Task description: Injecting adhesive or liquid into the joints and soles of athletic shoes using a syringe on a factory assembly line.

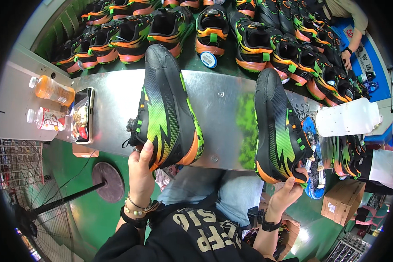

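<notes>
My left hand (139, 168) grips a black sneaker (163, 113) with green and orange patterning by its heel end. Its toe points away from me, and part of its sole shows along the right side. A similar sneaker (273, 131) is held at the heel by my right hand (288, 194), toe also pointing away. Both shoes are tilted on their sides above the metal bench (222, 118). The fingers behind each heel are partly hidden. Green staining (247, 131) marks the bench between the shoes.
Rows of similar sneakers (170, 28) line the far side. An orange drink bottle (52, 90), another bottle (48, 119) and a phone (82, 115) are at left. A white jug (348, 118) stands right. A fan (35, 214), a cardboard box (343, 201) and another person's arm (356, 41) surround the bench.
</notes>
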`<action>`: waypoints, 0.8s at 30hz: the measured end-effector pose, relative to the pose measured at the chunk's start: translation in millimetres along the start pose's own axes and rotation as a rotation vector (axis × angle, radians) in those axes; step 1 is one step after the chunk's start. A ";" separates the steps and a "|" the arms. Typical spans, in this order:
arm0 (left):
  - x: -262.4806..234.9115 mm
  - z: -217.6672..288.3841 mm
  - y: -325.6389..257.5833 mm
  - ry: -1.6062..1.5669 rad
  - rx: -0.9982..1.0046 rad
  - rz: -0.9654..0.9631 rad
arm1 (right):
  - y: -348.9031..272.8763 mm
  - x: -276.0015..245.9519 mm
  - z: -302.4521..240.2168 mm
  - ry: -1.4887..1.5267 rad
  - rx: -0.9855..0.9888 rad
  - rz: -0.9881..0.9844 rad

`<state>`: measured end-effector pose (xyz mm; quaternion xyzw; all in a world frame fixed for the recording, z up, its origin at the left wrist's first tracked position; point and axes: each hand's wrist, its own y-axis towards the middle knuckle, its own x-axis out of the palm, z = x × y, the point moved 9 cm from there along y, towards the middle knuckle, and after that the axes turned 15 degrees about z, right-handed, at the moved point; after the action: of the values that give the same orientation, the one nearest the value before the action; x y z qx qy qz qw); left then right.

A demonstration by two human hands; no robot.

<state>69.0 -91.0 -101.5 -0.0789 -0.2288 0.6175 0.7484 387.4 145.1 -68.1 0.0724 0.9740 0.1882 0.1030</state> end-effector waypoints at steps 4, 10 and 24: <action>4.1 1.1 -2.9 0.051 0.011 -0.042 | -0.8 4.1 -6.5 -0.012 -0.058 -0.045; 48.2 30.0 -37.9 0.624 0.645 -0.480 | -11.6 21.7 -18.7 0.089 -0.124 -0.095; 167.8 -9.9 -125.4 0.885 1.556 -0.863 | -7.7 5.5 -36.9 -0.211 -0.334 -0.115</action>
<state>207.0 43.6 -18.9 0.3010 0.5309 0.1850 0.7703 372.9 126.1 -38.5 0.0177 0.9156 0.3322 0.2257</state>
